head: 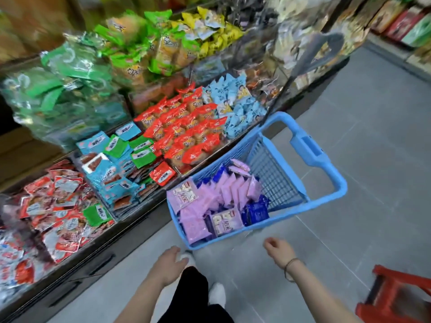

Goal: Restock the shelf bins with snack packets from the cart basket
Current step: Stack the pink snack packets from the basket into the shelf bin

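Note:
A light blue cart basket (326, 180) stands on the grey floor beside the shelf. Inside it lie several pink snack packets (233, 190) and a few dark blue packets (256, 212). To its left the shelf bins hold red packets (186, 127), pale blue packets (235, 101), teal and green packets (116, 164) and red-and-silver packets (53, 217). My left hand (171, 262) hangs just below the basket's near corner, fingers relaxed, holding nothing. My right hand (278, 251) hovers near the basket's front rim, loosely curled and empty.
Upper shelf bins carry green packets (70, 73), orange and yellow ones. A grey cart handle (307, 59) rises behind the basket. A red plastic stool (401, 297) stands at the bottom right. More boxed goods line the far right aisle. My legs and white shoes show below.

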The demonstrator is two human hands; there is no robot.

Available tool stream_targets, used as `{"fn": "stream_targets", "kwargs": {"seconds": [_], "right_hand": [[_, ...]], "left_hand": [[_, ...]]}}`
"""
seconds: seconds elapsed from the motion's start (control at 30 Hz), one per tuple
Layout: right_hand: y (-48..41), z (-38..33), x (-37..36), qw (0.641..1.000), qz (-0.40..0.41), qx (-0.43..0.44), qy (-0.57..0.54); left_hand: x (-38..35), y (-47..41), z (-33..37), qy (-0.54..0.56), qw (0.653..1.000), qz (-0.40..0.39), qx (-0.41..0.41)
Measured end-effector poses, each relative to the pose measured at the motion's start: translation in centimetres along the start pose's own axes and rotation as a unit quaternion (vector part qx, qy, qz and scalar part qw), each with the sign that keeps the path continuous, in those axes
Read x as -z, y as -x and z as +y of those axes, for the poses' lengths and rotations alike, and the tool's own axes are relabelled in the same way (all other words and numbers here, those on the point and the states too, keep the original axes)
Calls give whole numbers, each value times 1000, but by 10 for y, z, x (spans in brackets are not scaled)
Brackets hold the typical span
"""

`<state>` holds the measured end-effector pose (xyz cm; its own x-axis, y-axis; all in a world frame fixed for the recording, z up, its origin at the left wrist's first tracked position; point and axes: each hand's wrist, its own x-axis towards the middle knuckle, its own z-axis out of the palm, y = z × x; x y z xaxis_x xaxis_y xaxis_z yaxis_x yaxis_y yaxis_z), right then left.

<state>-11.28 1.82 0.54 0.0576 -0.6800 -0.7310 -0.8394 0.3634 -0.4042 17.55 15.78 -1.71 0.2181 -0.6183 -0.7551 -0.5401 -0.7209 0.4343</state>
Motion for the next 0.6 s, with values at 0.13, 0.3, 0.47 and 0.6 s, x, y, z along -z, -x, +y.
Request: {"fn": "stream_targets", "kwargs": {"seconds": [0.13, 0.3, 0.47, 0.6], "right_hand": [[-37, -47, 17, 995, 26, 84, 46], [-73, -79, 15, 990, 20, 115, 82], [-108, -86, -2, 989, -66, 55, 121], [-128, -87, -18, 974, -140, 9, 178]], "left_hand": [[5, -39, 25, -36, 998, 43, -27], [21, -81, 35, -29, 994, 101, -13], [29, -103, 30, 123, 989, 79, 7], [24, -111, 27, 200, 979, 44, 20]]}}
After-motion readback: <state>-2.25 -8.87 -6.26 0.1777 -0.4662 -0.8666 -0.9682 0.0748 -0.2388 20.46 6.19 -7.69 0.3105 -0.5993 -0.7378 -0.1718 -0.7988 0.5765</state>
